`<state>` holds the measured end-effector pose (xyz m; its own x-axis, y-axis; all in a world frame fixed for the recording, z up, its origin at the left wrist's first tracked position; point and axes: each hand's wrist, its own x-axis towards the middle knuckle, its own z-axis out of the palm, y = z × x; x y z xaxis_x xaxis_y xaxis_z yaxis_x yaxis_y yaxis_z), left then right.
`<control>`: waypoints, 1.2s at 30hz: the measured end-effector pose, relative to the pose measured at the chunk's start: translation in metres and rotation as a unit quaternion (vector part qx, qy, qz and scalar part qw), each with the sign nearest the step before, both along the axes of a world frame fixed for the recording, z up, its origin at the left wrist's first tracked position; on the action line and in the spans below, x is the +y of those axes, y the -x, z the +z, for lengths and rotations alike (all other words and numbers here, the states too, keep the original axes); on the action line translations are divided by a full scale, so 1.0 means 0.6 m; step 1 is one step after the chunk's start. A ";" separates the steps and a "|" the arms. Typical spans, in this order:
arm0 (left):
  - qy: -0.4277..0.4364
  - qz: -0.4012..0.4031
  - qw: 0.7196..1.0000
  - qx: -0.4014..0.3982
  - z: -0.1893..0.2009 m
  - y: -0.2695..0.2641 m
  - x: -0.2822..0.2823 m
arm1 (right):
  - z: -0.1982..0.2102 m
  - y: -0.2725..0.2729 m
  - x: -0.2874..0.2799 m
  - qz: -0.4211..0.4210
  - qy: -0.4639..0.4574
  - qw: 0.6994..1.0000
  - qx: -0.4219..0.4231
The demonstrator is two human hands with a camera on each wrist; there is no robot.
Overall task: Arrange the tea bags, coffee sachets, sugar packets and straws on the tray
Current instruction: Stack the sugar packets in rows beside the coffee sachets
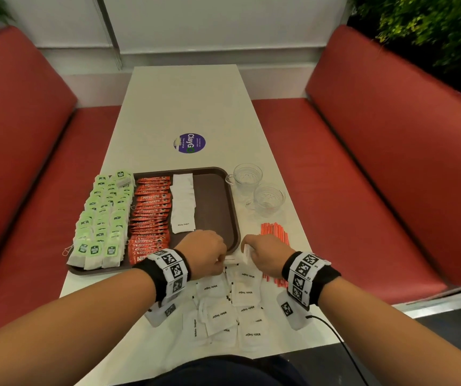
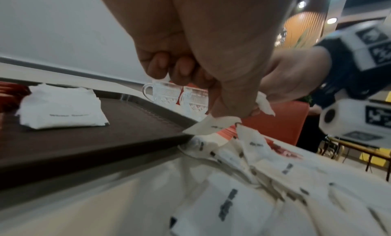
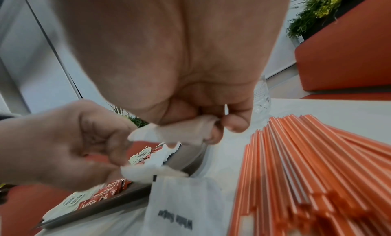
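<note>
A brown tray (image 1: 218, 207) holds green tea bags (image 1: 104, 218) on its left, red coffee sachets (image 1: 150, 215) beside them and a column of white sugar packets (image 1: 182, 203). Loose sugar packets (image 1: 223, 310) lie in a heap on the table in front of the tray. Orange straws (image 1: 275, 235) lie on the table to the right. My left hand (image 1: 210, 253) pinches a sugar packet (image 2: 211, 126) at the tray's near right corner. My right hand (image 1: 265, 253) grips another sugar packet (image 3: 188, 131) just right of it, above the heap.
Two clear glass cups (image 1: 257, 190) stand right of the tray, behind the straws. A round purple sticker (image 1: 189, 143) lies on the white table (image 1: 190, 107) beyond the tray. Red bench seats (image 1: 363, 176) flank the table on both sides.
</note>
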<state>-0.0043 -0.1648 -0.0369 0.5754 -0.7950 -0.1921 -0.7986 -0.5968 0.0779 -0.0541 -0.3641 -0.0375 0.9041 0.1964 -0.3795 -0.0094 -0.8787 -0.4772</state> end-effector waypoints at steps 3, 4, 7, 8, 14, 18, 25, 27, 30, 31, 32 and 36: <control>0.105 -0.031 0.993 -0.054 0.013 0.007 0.019 | -0.004 -0.003 0.006 -0.014 -0.032 0.999 -0.019; 0.130 -0.049 0.987 -0.076 0.018 0.009 0.024 | -0.003 -0.003 0.009 -0.015 -0.035 0.999 -0.029; 0.180 -0.088 0.965 -0.166 0.021 0.009 0.033 | 0.001 -0.010 0.018 -0.005 -0.003 0.999 -0.049; 0.193 -0.096 0.959 -0.184 0.023 0.009 0.034 | 0.004 -0.014 0.022 -0.007 0.005 0.999 -0.046; 0.228 -0.117 0.941 -0.220 0.025 0.006 0.050 | 0.022 -0.039 0.035 0.021 -0.039 0.999 -0.030; 0.230 -0.092 0.946 -0.208 0.019 0.000 0.062 | 0.022 -0.049 0.040 0.037 -0.051 0.996 -0.064; 0.208 0.125 0.970 -0.011 0.023 -0.016 0.081 | 0.027 -0.067 0.058 0.052 -0.061 0.985 -0.155; 0.164 0.142 0.976 0.031 0.024 -0.027 0.080 | 0.029 -0.072 0.066 0.056 -0.072 0.984 -0.151; 0.103 0.136 0.985 0.023 0.030 -0.033 0.076 | 0.028 -0.080 0.075 0.067 -0.078 0.983 -0.150; 0.100 0.142 0.984 0.020 0.029 -0.034 0.077 | 0.028 -0.082 0.077 0.071 -0.080 0.983 -0.150; 0.107 0.150 0.983 0.021 0.029 -0.036 0.079 | 0.027 -0.085 0.078 0.072 -0.081 0.983 -0.148; 0.185 0.169 0.968 0.034 0.028 -0.043 0.091 | 0.019 -0.095 0.082 0.094 -0.051 0.983 -0.150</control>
<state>0.0212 -0.1103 -0.0202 0.8106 -0.5851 0.0230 -0.5482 -0.7446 0.3807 0.0030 -0.3151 -0.0260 0.9166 0.3934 -0.0710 0.3028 -0.7994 -0.5189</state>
